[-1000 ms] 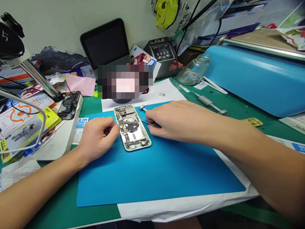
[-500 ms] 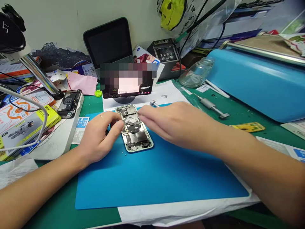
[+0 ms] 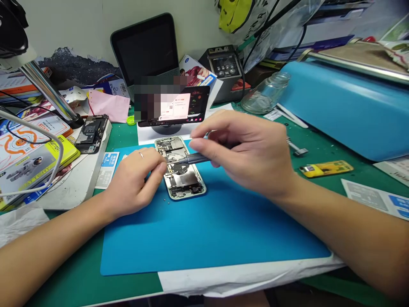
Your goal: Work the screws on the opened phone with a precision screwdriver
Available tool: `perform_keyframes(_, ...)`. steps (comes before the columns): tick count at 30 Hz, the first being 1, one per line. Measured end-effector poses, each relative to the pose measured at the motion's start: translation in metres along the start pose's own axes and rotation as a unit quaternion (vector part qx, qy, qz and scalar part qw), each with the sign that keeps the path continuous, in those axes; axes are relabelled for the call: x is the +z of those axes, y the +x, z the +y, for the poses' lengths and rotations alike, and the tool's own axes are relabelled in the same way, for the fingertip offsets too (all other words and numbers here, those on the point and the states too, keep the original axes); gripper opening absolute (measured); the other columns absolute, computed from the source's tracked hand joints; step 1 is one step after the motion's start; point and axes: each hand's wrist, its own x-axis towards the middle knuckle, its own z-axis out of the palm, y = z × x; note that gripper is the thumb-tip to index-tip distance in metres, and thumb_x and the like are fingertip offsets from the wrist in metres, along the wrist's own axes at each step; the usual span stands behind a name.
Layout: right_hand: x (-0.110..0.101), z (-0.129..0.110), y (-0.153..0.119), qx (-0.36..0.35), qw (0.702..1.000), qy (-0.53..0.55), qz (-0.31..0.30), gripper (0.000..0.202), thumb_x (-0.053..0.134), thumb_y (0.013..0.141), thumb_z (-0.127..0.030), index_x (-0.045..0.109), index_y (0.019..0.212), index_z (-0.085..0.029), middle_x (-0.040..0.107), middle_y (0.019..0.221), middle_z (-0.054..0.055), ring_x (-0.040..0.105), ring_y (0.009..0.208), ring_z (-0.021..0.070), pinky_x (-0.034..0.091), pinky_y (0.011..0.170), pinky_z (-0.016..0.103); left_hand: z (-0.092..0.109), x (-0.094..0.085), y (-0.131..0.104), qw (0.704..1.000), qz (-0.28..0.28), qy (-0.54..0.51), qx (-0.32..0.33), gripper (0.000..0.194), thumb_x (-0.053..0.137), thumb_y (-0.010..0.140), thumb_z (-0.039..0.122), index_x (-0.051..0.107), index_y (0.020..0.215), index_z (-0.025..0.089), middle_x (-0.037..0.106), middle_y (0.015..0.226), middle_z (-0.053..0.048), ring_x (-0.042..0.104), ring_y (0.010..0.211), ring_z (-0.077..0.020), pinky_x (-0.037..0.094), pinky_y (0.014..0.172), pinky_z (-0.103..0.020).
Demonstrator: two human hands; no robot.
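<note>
Includes pink paper (image 3: 110, 106) at far left, a yellow box (image 3: 36, 167) nearer on the left, a glass jar (image 3: 269, 94) far right.

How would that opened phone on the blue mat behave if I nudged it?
The opened phone would probably slide rather than tip, since it lies flat on the blue mat. It's likely stiff, showing no bend. Its exposed inner parts look fragile, with no cover over them.
</note>
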Motion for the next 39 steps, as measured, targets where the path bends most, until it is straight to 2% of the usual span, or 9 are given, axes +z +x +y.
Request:
perform_keyframes(3, 0.01, 0.003, -0.002, 0.044, 0.985, 0.139, 0.095, 0.011, 0.079, 0.09, -0.02, 0.069, 0.086, -0.022, 0.069, 0.082, -0.002, 0.061, 0.061, 0.0095, 0.051, 0.047, 0.023, 0.0, 0.001, -0.001, 1.0, -0.005, 0.001, 0.017, 0.021, 0.045, 0.104, 0.012, 0.051, 0.086, 0.021, 0.05, 0.073, 0.002, 0.046, 0.067, -0.0169, 0.034, 0.066, -0.032)
perform_keyframes(7, 0.022, 0.007, -0.008, 0.036, 0.967, 0.219, 0.124, 0.02, 0.074, 0.096, -0.036, 0.062, 0.111, -0.029, 0.07, 0.09, -0.003, 0.07, 0.075, 0.0134, 0.062, 0.058, 0.026, -0.001, 0.002, -0.001, 1.0, -0.01, -0.001, 0.021, 0.021, 0.045, 0.105, 0.012, 0.052, 0.087, 0.021, 0.051, 0.075, 0.001, 0.046, 0.068, -0.0174, 0.035, 0.066, -0.032)
perform_keyframes(13, 0.024, 0.002, -0.019, 0.015, 0.98, 0.199, 0.002, 0.037, 0.069, 0.1, -0.033, 0.05, 0.132, -0.033, 0.075, 0.099, -0.002, 0.077, 0.092, 0.0171, 0.066, 0.08, 0.033, -0.001, 0.002, -0.001, 0.999, -0.032, -0.021, 0.034, 0.022, 0.046, 0.105, 0.015, 0.049, 0.084, 0.022, 0.051, 0.074, 0.001, 0.046, 0.068, -0.0174, 0.035, 0.066, -0.032)
perform_keyframes(20, 0.02, -0.004, -0.025, 0.026, 0.957, 0.259, -0.131, 0.039, 0.062, 0.097, -0.009, 0.048, 0.126, -0.03, 0.067, 0.094, -0.004, 0.069, 0.074, 0.01, 0.059, 0.063, 0.023, -0.001, 0.001, 0.001, 0.999, 0.016, -0.025, -0.014, 0.028, 0.044, 0.106, 0.014, 0.047, 0.079, 0.022, 0.049, 0.072, 0.001, 0.045, 0.066, -0.0159, 0.033, 0.064, -0.031)
perform_keyframes(25, 0.022, 0.0, -0.03, -0.047, 0.963, 0.205, -0.169, 0.039, 0.06, 0.098, -0.008, 0.049, 0.128, -0.029, 0.063, 0.1, -0.001, 0.072, 0.083, 0.0124, 0.063, 0.07, 0.026, -0.002, 0.002, 0.001, 0.999, 0.021, -0.035, -0.014, 0.033, 0.047, 0.105, 0.017, 0.04, 0.074, 0.023, 0.039, 0.066, 0.005, 0.038, 0.06, -0.0142, 0.031, 0.061, -0.031)
perform_keyframes(29, 0.022, 0.0, -0.03, -0.056, 0.964, 0.181, -0.185, 0.043, 0.059, 0.099, -0.01, 0.048, 0.134, -0.032, 0.064, 0.099, -0.002, 0.072, 0.08, 0.0124, 0.063, 0.069, 0.026, -0.002, 0.002, 0.001, 0.999, 0.015, -0.04, -0.023, 0.033, 0.046, 0.105, 0.019, 0.041, 0.073, 0.023, 0.041, 0.065, 0.004, 0.041, 0.06, -0.0147, 0.032, 0.062, -0.031)
perform_keyframes(32, 0.021, -0.003, -0.028, -0.054, 0.97, 0.181, -0.15, 0.043, 0.061, 0.096, -0.008, 0.05, 0.13, -0.033, 0.063, 0.099, -0.002, 0.073, 0.081, 0.0133, 0.065, 0.07, 0.027, -0.001, 0.001, 0.001, 0.999, 0.008, -0.037, -0.035, 0.031, 0.045, 0.105, 0.019, 0.047, 0.074, 0.022, 0.049, 0.068, 0.002, 0.047, 0.063, -0.0152, 0.035, 0.063, -0.031)
perform_keyframes(36, 0.021, -0.005, -0.023, -0.022, 0.985, 0.17, -0.023, 0.036, 0.065, 0.096, -0.012, 0.054, 0.123, -0.033, 0.063, 0.112, 0.001, 0.076, 0.083, 0.0146, 0.065, 0.066, 0.029, 0.001, -0.002, 0.001, 0.999, -0.001, -0.032, -0.033, 0.026, 0.046, 0.106, 0.021, 0.062, 0.086, 0.02, 0.061, 0.075, 0.0, 0.056, 0.068, -0.0155, 0.04, 0.066, -0.03)
perform_keyframes(39, 0.022, -0.002, -0.02, -0.016, 0.989, 0.141, 0.047, 0.029, 0.065, 0.099, -0.02, 0.053, 0.121, -0.033, 0.065, 0.101, -0.001, 0.076, 0.081, 0.0156, 0.065, 0.065, 0.032, 0.0, -0.002, -0.001, 0.999, -0.008, -0.025, -0.022, 0.018, 0.056, 0.105, 0.03, 0.068, 0.098, 0.018, 0.065, 0.077, 0.0, 0.059, 0.07, -0.016, 0.042, 0.068, -0.03)
